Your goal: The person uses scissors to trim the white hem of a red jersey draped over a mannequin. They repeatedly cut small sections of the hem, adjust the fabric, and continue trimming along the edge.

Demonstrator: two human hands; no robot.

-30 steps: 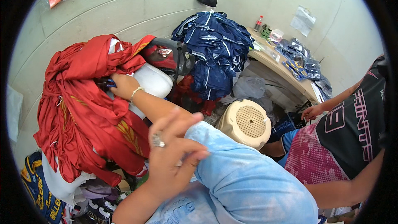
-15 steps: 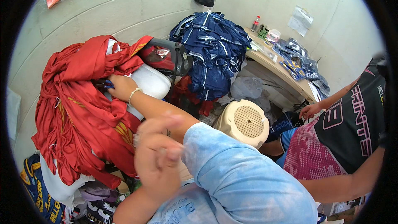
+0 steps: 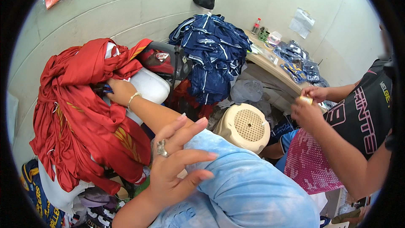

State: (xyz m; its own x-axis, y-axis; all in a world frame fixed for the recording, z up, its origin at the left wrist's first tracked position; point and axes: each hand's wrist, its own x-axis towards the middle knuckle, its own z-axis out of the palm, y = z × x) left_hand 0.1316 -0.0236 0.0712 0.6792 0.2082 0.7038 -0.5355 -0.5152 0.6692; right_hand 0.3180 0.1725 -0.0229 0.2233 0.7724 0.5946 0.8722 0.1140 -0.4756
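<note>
My right arm, in a light blue tie-dye sleeve, crosses leftward to a big heap of red garments [image 3: 84,118] with yellow trim. At the heap's right side my right hand [image 3: 120,93] is closed round small blue-handled snips [image 3: 108,89], partly hidden by fingers and cloth. A light bracelet circles that wrist. In front of the sleeve, my left hand [image 3: 177,160] is raised with fingers spread and holds nothing. A silvery ring-like band [image 3: 161,147] sits on one of its fingers. Beside the right wrist is a white rounded surface [image 3: 149,84], partly under the red cloth.
Dark blue garments [image 3: 215,55] are piled behind. A beige stool [image 3: 247,127] stands right of centre. Along the right wall, a wooden table [image 3: 274,65] bears a bottle and folded clothes. At right, another person's hands [image 3: 310,105] hold a small yellow-and-white item. More clothes [image 3: 40,194] lie lower left.
My left hand has opened from a blurred, curled pose and shifted slightly right. My right hand stays at the red heap. The other person's hands have come together round the small item.
</note>
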